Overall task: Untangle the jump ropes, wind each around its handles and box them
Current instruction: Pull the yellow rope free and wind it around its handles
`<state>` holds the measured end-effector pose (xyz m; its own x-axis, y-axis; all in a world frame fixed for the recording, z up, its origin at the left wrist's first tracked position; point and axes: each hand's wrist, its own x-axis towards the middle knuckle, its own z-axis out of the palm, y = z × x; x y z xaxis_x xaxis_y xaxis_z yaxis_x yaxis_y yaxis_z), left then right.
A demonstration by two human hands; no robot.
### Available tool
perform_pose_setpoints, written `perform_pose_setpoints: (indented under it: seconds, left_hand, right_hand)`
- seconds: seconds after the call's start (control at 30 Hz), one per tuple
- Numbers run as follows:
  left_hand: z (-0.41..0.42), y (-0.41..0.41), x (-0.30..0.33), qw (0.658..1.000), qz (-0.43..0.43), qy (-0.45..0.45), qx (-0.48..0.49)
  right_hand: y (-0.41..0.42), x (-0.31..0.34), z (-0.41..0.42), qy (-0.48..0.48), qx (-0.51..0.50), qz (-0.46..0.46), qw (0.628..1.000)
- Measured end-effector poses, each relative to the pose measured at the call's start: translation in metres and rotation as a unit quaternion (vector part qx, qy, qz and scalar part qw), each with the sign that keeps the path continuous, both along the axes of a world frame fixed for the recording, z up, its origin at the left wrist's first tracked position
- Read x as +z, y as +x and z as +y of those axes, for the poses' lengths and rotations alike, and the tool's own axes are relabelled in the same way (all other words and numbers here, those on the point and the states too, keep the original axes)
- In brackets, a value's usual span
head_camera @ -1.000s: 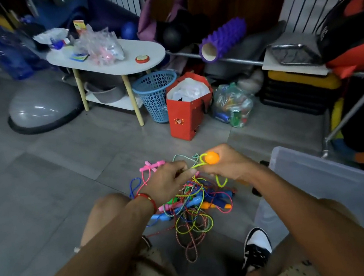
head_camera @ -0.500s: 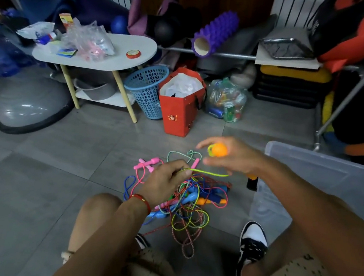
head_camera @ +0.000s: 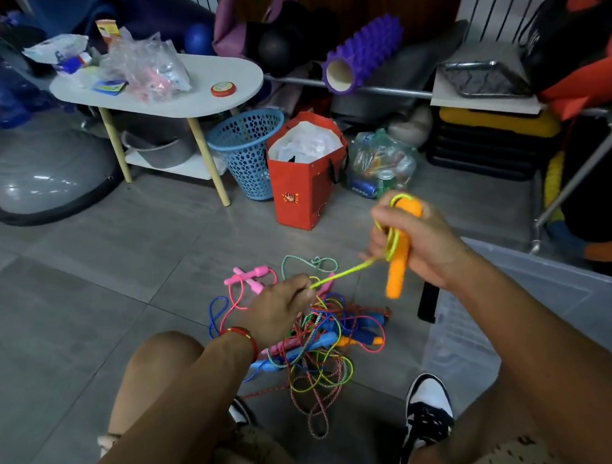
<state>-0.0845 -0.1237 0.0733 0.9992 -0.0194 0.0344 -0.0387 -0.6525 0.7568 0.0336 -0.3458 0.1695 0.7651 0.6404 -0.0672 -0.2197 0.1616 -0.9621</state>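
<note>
Head view: bare floor [head_camera: 73, 299] left of tangled ropes [head_camera: 322, 345]

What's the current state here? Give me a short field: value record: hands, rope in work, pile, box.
right hand: grips the orange handle, yellow-green loops wound round it
left hand: pinches the yellow-green rope, stretched taut toward the handle
pile: other ropes tangled on the floor, between the feet
pink handles: lying at the far edge of the pile
box: clear plastic, on the right side; contents hard to tell
</note>
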Motion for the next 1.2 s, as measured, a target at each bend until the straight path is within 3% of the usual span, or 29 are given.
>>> perform_pose_setpoints:
  seconds: [0.03,0.1,0.17,0.2,0.3,0.4,0.5,0.57,0.63,0.67,0.73,0.8,0.87,0.97,1.07,1.13,1.2]
  left_hand:
    - [-0.003,0.002,0.004,1.000,-0.027,-0.003,0.001]
    - [-0.012,0.005,0.016,0.997,-0.079,-0.002,0.000]
    - [-0.017,0.007,0.021,0.994,-0.113,0.011,-0.001]
    - [-0.016,0.007,0.022,0.993,-0.119,0.015,0.003]
    - [-0.007,0.008,0.022,0.994,-0.105,-0.013,0.030]
    - [-0.004,0.009,0.020,0.998,-0.057,-0.022,0.008]
    - [-0.005,0.006,0.006,1.000,0.018,0.008,-0.023]
    - [-0.008,0.003,-0.002,0.998,0.038,0.031,-0.032]
    - [-0.011,0.002,0.000,0.999,0.016,0.019,-0.026]
    - [-0.013,0.003,0.004,1.000,-0.007,0.000,-0.021]
    - [-0.018,0.006,0.014,0.998,-0.057,-0.021,-0.015]
    - [-0.023,0.006,0.025,0.995,-0.101,-0.014,-0.013]
    - [-0.025,0.004,0.028,0.993,-0.117,-0.016,-0.001]
    - [-0.021,0.001,0.028,0.993,-0.100,-0.054,0.017]
    - [-0.009,0.000,0.024,0.997,-0.081,-0.015,0.012]
    - [-0.004,-0.001,0.020,0.996,-0.082,0.020,0.009]
    - [-0.005,-0.003,0.018,0.994,-0.096,0.055,-0.005]
  right_hand:
    - [0.002,-0.003,-0.001,-0.127,-0.014,-0.108,0.986]
    - [-0.004,-0.015,0.004,-0.345,0.050,-0.269,0.898]
    - [-0.017,-0.027,0.017,-0.420,0.160,-0.318,0.834]
    - [-0.022,-0.028,0.022,-0.408,0.188,-0.317,0.835]
    - [-0.018,-0.017,0.018,-0.301,0.129,-0.227,0.917]
    - [-0.012,-0.005,0.003,-0.108,0.060,-0.099,0.987]
    - [-0.008,-0.002,-0.002,0.079,0.049,0.015,0.996]
    - [-0.004,0.000,-0.005,0.124,0.041,0.051,0.990]
    - [0.001,0.001,-0.011,0.034,-0.003,0.033,0.999]
    - [0.001,-0.002,-0.012,-0.067,-0.009,-0.030,0.997]
    - [-0.007,-0.014,-0.007,-0.264,0.051,-0.152,0.951]
    - [-0.019,-0.024,0.006,-0.356,0.151,-0.226,0.894]
    - [-0.027,-0.025,0.016,-0.371,0.195,-0.258,0.871]
    - [-0.018,-0.011,0.006,-0.298,0.157,-0.184,0.923]
    - [-0.007,-0.003,-0.013,-0.160,0.176,-0.041,0.970]
    - [-0.004,-0.003,-0.017,-0.217,0.180,-0.094,0.955]
    - [-0.008,-0.007,-0.013,-0.334,0.183,-0.221,0.898]
